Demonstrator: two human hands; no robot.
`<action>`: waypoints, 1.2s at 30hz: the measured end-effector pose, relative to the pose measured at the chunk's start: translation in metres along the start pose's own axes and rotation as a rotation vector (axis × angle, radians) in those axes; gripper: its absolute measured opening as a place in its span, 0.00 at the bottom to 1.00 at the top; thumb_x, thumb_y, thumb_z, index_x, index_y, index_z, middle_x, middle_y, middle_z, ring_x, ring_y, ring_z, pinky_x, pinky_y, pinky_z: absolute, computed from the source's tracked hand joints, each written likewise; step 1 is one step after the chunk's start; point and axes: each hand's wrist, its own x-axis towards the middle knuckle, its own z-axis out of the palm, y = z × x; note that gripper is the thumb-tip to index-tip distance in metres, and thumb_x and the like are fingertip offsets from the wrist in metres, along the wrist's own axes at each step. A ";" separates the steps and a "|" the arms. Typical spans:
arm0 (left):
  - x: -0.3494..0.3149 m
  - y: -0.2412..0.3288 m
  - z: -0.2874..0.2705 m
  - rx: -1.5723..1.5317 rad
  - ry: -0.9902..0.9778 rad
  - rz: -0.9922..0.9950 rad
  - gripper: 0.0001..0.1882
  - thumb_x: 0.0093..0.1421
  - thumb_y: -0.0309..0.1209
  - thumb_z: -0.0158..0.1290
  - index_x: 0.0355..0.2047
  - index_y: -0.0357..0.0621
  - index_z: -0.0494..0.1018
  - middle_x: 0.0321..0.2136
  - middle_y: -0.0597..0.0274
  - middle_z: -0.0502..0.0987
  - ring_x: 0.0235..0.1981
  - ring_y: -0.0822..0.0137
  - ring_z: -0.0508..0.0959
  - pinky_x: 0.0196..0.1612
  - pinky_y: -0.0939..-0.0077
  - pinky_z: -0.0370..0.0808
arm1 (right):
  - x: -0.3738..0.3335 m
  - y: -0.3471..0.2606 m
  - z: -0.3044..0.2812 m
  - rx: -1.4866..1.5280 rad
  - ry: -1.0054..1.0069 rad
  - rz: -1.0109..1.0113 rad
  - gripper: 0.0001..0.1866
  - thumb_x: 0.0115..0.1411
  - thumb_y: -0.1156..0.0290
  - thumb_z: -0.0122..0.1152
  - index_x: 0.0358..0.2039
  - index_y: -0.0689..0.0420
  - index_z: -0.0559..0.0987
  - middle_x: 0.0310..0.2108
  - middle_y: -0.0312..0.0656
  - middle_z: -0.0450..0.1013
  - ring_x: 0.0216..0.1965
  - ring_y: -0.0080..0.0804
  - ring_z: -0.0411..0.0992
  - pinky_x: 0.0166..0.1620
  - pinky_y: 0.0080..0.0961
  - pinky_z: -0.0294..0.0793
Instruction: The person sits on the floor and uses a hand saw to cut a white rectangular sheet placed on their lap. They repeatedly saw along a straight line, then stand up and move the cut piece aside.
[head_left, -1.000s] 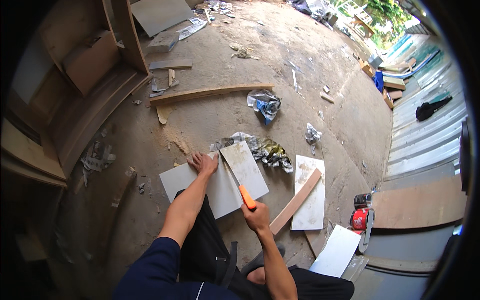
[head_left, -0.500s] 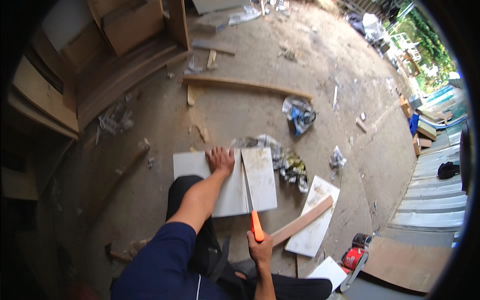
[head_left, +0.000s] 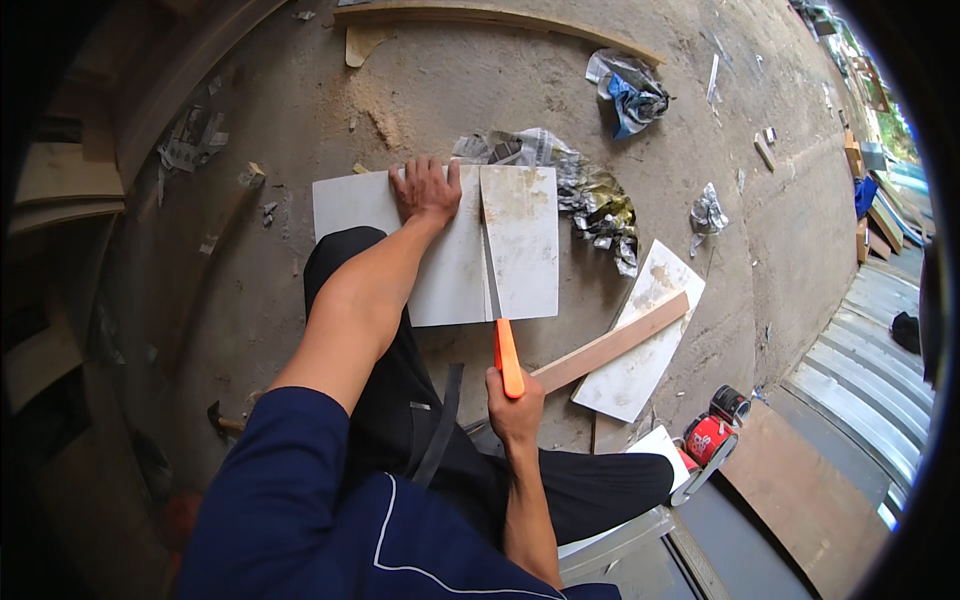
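Saw at the white board's near edge, blade along the dark split: probably best to steer straight, with long easy strokes, and left-side weight to stop wobble. Right hand nearest, fingers curled tight round the orange handle; left hand at the board's far edge, fingers slightly spread, pressing, gripping nothing visible. Crumpled newspaper on the floor, by the board's far right corner; board's underside support hidden.
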 end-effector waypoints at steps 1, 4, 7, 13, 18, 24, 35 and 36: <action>-0.002 0.000 0.002 -0.007 0.008 0.013 0.24 0.66 0.49 0.37 0.37 0.45 0.77 0.38 0.54 0.75 0.47 0.58 0.71 0.58 0.52 0.51 | -0.006 0.001 0.000 -0.043 -0.015 0.000 0.14 0.56 0.70 0.62 0.19 0.64 0.71 0.13 0.44 0.65 0.14 0.29 0.62 0.22 0.29 0.62; -0.003 0.005 -0.004 0.001 0.003 0.026 0.23 0.66 0.49 0.38 0.37 0.46 0.77 0.37 0.55 0.75 0.46 0.59 0.71 0.58 0.53 0.52 | -0.038 -0.009 -0.014 -0.067 -0.030 0.034 0.12 0.55 0.71 0.61 0.19 0.64 0.73 0.13 0.44 0.66 0.14 0.29 0.65 0.22 0.28 0.64; -0.002 0.003 -0.003 -0.007 -0.004 0.026 0.23 0.66 0.49 0.38 0.38 0.46 0.77 0.37 0.55 0.76 0.46 0.58 0.71 0.58 0.53 0.52 | -0.064 0.004 -0.020 -0.023 -0.016 0.060 0.11 0.54 0.73 0.61 0.19 0.64 0.73 0.13 0.44 0.67 0.14 0.29 0.66 0.22 0.27 0.65; 0.001 0.008 0.003 0.016 -0.067 -0.021 0.26 0.66 0.50 0.37 0.41 0.45 0.77 0.41 0.55 0.76 0.50 0.58 0.70 0.60 0.53 0.50 | -0.029 0.027 0.000 -0.046 -0.047 -0.014 0.10 0.55 0.73 0.59 0.20 0.63 0.73 0.12 0.45 0.65 0.13 0.28 0.64 0.21 0.27 0.64; 0.005 0.001 0.009 0.004 -0.031 -0.056 0.27 0.66 0.51 0.35 0.41 0.45 0.77 0.43 0.56 0.75 0.51 0.59 0.70 0.60 0.52 0.50 | -0.031 0.008 -0.015 -0.093 -0.036 -0.020 0.10 0.54 0.73 0.60 0.20 0.63 0.73 0.12 0.46 0.66 0.13 0.31 0.65 0.21 0.28 0.64; 0.003 0.003 0.008 0.032 -0.036 -0.044 0.27 0.67 0.51 0.34 0.41 0.46 0.77 0.45 0.57 0.76 0.52 0.59 0.69 0.61 0.52 0.49 | -0.051 0.039 -0.020 -0.045 -0.028 -0.061 0.09 0.51 0.75 0.61 0.18 0.63 0.73 0.13 0.47 0.66 0.13 0.34 0.68 0.21 0.29 0.65; 0.004 0.001 0.006 0.102 -0.071 -0.057 0.29 0.67 0.52 0.33 0.40 0.43 0.77 0.44 0.53 0.75 0.52 0.58 0.70 0.61 0.54 0.48 | -0.048 0.026 -0.014 0.038 0.019 -0.165 0.06 0.49 0.77 0.62 0.19 0.62 0.73 0.13 0.47 0.67 0.15 0.44 0.70 0.21 0.31 0.67; 0.003 0.000 0.002 0.088 -0.075 -0.063 0.30 0.67 0.52 0.33 0.40 0.43 0.78 0.44 0.53 0.75 0.52 0.58 0.69 0.61 0.54 0.48 | -0.049 0.031 -0.014 0.044 0.019 -0.187 0.06 0.49 0.76 0.62 0.19 0.62 0.73 0.14 0.48 0.67 0.15 0.44 0.70 0.22 0.31 0.67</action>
